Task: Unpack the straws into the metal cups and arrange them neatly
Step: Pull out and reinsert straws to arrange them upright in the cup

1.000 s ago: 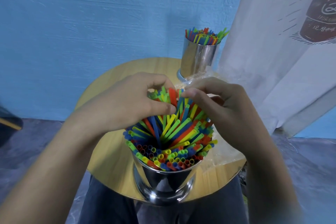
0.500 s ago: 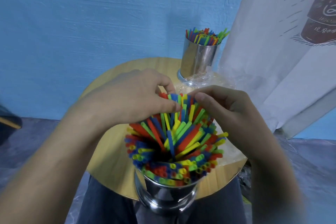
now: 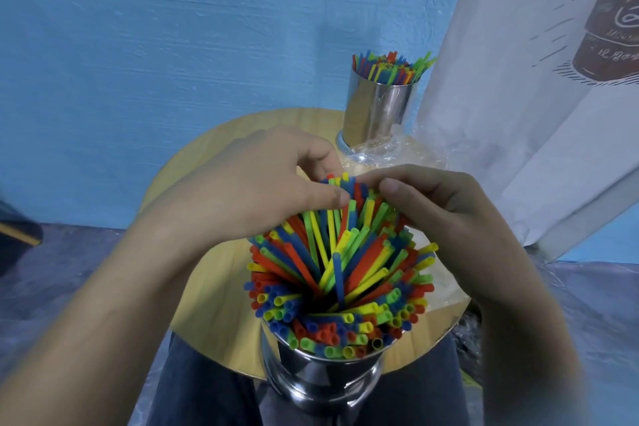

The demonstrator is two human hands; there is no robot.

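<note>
- A shiny metal cup [image 3: 321, 380] stands in the lower middle of the frame, at the near edge of a round wooden table [image 3: 207, 273].
- The cup is packed with straws [image 3: 342, 273] in red, blue, green and yellow. They fan out loosely. The front ones show their open ends to the camera, and the back ones lean away toward the centre of the frame.
- The left hand [image 3: 262, 183] reaches in from the lower left. Its fingers and thumb are curled round the tips of the back straws, just above the centre of the frame.
- The right hand [image 3: 449, 218] reaches in from the lower right. Its thumb and bent fingers grip the same cluster of tips from the other side, close to the left thumb.
- A second cup [image 3: 377, 111] stands upright in the upper middle, at the far edge of the table, well apart from the first.
- The other straws [image 3: 390, 67] stand fairly straight inside this second cup.
- Crumpled clear plastic wrap [image 3: 390, 152] lies at the foot of the second cup and runs down the right side of the table, behind the right hand.
- A white cloth [image 3: 518, 97] with a dark print hangs in the upper right.
- A blue wall [image 3: 173, 28] fills the upper left.
- Dark trousers [image 3: 207, 391] show along the bottom edge, below the table.
</note>
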